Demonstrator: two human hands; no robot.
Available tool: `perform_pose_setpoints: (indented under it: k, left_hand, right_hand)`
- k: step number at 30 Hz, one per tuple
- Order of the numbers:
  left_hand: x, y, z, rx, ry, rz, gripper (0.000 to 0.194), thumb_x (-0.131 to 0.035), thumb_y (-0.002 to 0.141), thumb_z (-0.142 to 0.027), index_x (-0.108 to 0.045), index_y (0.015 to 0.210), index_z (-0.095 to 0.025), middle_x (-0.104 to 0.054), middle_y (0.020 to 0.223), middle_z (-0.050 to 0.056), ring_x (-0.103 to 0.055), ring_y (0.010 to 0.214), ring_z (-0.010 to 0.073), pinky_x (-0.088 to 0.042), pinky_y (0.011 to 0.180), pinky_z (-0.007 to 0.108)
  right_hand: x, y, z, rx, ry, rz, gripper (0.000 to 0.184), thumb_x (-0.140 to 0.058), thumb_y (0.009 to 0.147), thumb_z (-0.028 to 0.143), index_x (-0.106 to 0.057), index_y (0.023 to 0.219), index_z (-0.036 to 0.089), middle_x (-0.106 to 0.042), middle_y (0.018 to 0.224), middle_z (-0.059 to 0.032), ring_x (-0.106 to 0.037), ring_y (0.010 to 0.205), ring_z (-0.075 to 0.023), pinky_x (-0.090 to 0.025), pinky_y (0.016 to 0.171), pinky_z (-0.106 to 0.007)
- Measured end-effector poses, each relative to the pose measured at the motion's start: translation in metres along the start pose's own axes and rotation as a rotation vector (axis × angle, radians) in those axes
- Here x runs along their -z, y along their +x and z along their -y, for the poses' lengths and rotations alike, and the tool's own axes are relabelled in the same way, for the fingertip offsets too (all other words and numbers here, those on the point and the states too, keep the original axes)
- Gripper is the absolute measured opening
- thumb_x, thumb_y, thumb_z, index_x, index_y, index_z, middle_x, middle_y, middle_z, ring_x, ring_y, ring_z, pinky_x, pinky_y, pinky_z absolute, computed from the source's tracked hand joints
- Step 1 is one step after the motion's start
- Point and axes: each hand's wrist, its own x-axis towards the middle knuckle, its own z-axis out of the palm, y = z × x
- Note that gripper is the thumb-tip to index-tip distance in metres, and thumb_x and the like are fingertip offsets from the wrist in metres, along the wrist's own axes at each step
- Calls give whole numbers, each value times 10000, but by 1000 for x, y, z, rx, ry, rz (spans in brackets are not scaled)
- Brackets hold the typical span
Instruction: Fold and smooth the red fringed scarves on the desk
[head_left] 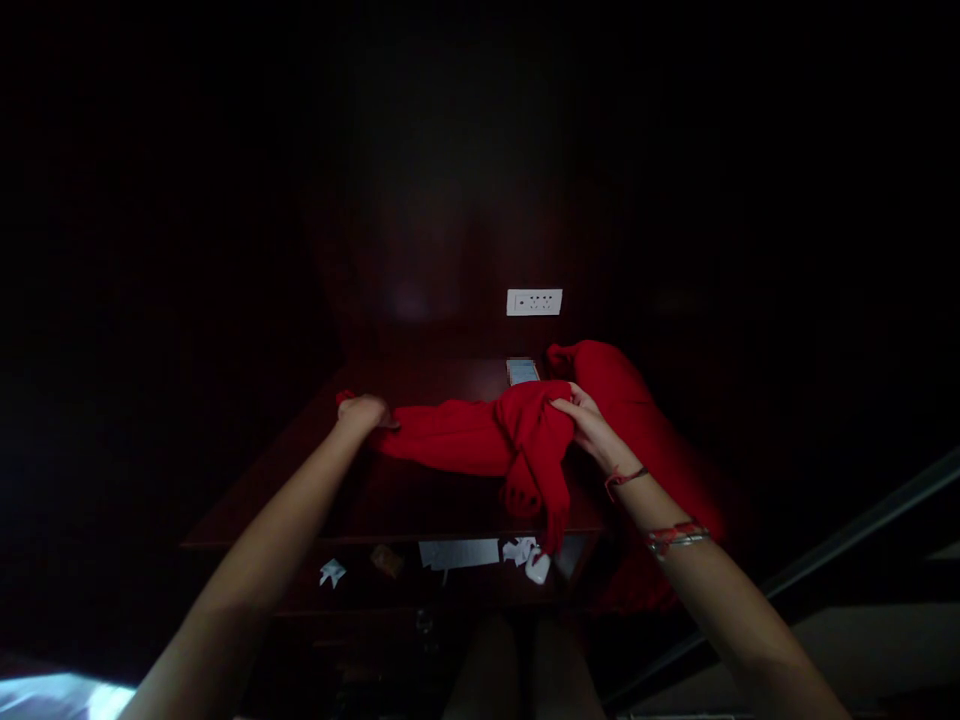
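A red cloth garment (457, 437) stretches between my two hands above a dark wooden tabletop (345, 515). My left hand (365, 412) is closed round its left end, with a bit of red cloth showing past the fist. At the other end my right hand (585, 420) pinches the bunched part between thumb and fingers. From there loose folds hang down over the table's front edge. I cannot make out what kind of garment it is. More red cloth (626, 410) lies heaped just right of my right hand.
A phone-like flat object (523, 371) lies at the back of the table, below a white wall socket (534, 302). Under the top, an open shelf holds crumpled paper (331, 572), a brown lump (387, 561), a pale flat sheet (459, 553) and a white rounded object (538, 567).
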Motion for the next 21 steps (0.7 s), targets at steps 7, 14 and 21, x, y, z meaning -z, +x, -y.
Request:
perform_pose_setpoints:
  k: [7,14,21]
  left_hand:
    - [-16,-4,-90,-263,12,68,714,-466,631,-572,-275,1235,-243,-306,1274,112,-240,1156,299,-225,880,451]
    - [-29,16,-43,-56,-190,52,367,-386,754,-426,-527,1020,-216,-578,984,83,-531,886,218,-395,702,288]
    - [59,42,37,275,-213,-310,297,-438,738,-327,-547,978,-189,-581,949,63,-531,849,201,-419,673,264]
  right_hand:
    - [-29,20,56,470,-711,340,118,-410,652,162,-449,762,180,-505,757,-10,-458,726,-139,-345,690,-256]
    - [26,20,61,340,-1306,139,150,-451,688,267,-440,805,174,-527,836,-79,-483,723,-184,-323,573,-248]
    - [6,3,23,255,-1474,161,210,-423,739,253,-433,935,177,-582,823,-89,-530,707,-196,-328,582,-261]
